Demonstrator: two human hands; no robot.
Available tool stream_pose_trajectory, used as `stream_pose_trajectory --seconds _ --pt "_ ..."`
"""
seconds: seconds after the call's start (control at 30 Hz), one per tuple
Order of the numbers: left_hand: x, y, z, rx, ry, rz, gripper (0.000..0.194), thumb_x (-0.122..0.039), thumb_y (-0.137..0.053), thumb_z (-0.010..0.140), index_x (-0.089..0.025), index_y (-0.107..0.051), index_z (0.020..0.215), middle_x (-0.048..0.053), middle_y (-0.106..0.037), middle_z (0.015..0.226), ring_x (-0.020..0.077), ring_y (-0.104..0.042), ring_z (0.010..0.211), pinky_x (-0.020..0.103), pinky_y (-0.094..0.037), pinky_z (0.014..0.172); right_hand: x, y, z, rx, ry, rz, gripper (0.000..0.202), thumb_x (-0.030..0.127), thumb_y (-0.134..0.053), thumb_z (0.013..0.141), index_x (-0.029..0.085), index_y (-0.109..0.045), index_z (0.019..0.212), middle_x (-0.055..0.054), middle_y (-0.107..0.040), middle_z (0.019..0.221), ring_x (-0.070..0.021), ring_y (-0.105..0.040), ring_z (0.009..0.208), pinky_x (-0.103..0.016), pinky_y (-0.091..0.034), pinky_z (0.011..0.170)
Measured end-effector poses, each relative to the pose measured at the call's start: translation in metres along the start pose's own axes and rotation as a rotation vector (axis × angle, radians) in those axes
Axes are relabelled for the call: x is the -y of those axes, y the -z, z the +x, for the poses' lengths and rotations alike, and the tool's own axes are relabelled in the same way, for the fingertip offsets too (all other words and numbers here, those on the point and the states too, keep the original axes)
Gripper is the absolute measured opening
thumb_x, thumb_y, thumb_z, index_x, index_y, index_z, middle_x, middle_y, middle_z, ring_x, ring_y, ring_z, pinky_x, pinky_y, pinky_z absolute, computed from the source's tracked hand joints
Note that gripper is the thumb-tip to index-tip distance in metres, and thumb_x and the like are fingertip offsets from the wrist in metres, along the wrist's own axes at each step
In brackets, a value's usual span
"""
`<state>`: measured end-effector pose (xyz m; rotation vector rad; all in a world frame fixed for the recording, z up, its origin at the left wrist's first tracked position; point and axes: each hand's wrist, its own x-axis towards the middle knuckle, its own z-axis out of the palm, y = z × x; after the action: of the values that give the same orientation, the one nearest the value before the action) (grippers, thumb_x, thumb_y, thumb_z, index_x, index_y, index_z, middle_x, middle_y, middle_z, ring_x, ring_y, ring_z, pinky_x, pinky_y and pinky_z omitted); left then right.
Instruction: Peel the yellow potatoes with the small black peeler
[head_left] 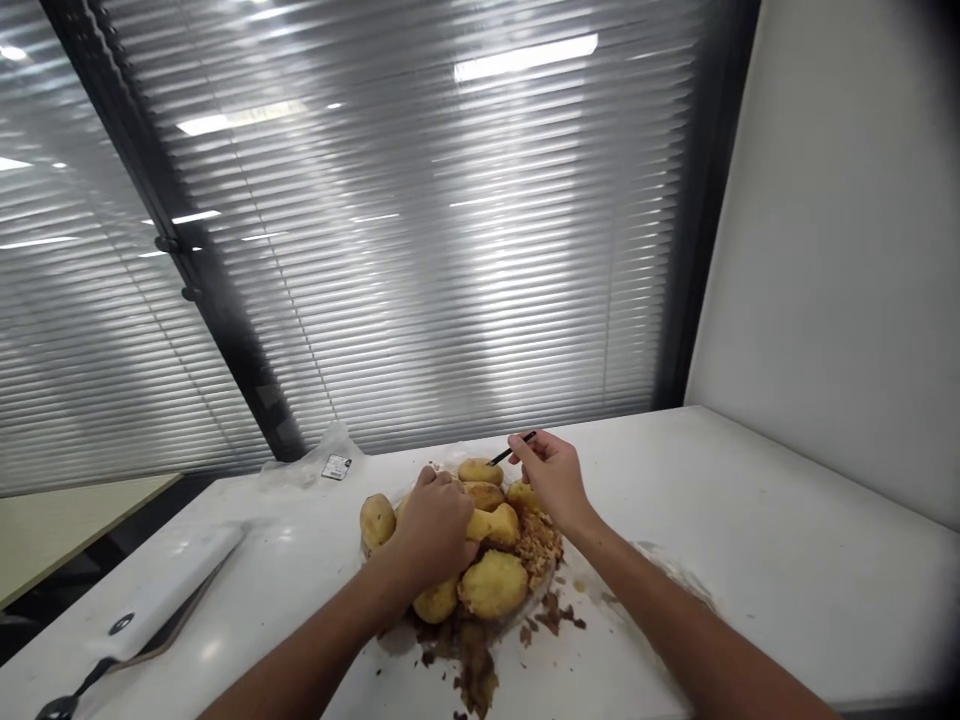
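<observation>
Several yellow potatoes (493, 585) are heaped on a clear plate or wrap on the white table. Brown crumbly bits (536, 545) lie at the heap's right side. Over the left part of the pile, my left hand (435, 522) rests with curled fingers; what is under them is hidden. My right hand (551, 475) pinches a thin black stick-like tool (514, 449) whose tip points down-left at the rear potato (480, 472).
Dark peelings (476, 665) lie in front of the heap. A clear plastic bag with a label (336, 466) sits behind left. At far left are a white box-like object (161, 585) and a black cable. Blinds and a wall stand behind.
</observation>
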<state>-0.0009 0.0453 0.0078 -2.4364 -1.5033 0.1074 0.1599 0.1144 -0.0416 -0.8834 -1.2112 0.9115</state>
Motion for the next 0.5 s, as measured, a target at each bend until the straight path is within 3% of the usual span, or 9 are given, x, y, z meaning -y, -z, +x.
stream_pose_trajectory --seconds 0.17,0.27,0.37,0.43,0.5 --pt "0.001 -0.008 -0.015 -0.116 -0.071 -0.008 0.017 -0.03 -0.062 0.076 -0.014 -0.065 0.081 0.009 -0.064 0.087 0.0269 -0.055 0.095 0.042 -0.038 0.09 0.002 0.002 0.002 -0.02 -0.047 0.0 0.04 0.056 -0.061 0.079 0.017 -0.064 0.071 -0.002 -0.063 0.062 -0.0098 -0.045 0.041 -0.023 -0.034 0.039" --pt "0.007 -0.028 -0.028 -0.292 -0.065 0.006 0.019 -0.029 -0.063 0.077 -0.014 -0.064 0.089 0.008 -0.063 0.086 0.026 -0.055 0.088 0.043 -0.04 0.084 0.0 0.002 0.002 0.011 -0.073 0.003 0.042 0.057 -0.061 0.079 0.016 -0.065 0.073 0.0 -0.062 0.058 -0.0089 -0.045 0.039 -0.022 -0.032 0.038" --pt "0.014 -0.048 -0.038 -0.546 -0.082 0.06 0.025 -0.025 -0.059 0.079 -0.012 -0.063 0.101 0.007 -0.063 0.085 0.0261 -0.054 0.086 0.042 -0.039 0.082 -0.002 0.001 -0.001 0.076 -0.082 -0.023 0.042 0.057 -0.061 0.08 0.017 -0.062 0.065 0.002 -0.057 0.049 -0.008 -0.043 0.036 -0.021 -0.031 0.037" --pt "0.018 -0.057 -0.043 -0.708 -0.092 0.092 0.027 -0.02 -0.052 0.084 -0.011 -0.061 0.107 0.007 -0.063 0.086 0.0252 -0.053 0.085 0.042 -0.037 0.083 -0.002 -0.001 -0.004 0.139 -0.096 -0.066 0.043 0.057 -0.059 0.081 0.018 -0.059 0.062 0.003 -0.054 0.044 -0.0078 -0.041 0.033 -0.021 -0.028 0.035" --pt "0.019 -0.063 -0.046 -0.8 -0.104 0.102 0.028 -0.016 -0.046 0.087 -0.009 -0.06 0.111 0.008 -0.063 0.085 0.0239 -0.053 0.084 0.041 -0.036 0.085 -0.001 -0.003 -0.007 0.194 -0.114 -0.116 0.044 0.056 -0.057 0.082 0.019 -0.056 0.06 0.004 -0.052 0.04 -0.0077 -0.04 0.03 -0.021 -0.027 0.034"
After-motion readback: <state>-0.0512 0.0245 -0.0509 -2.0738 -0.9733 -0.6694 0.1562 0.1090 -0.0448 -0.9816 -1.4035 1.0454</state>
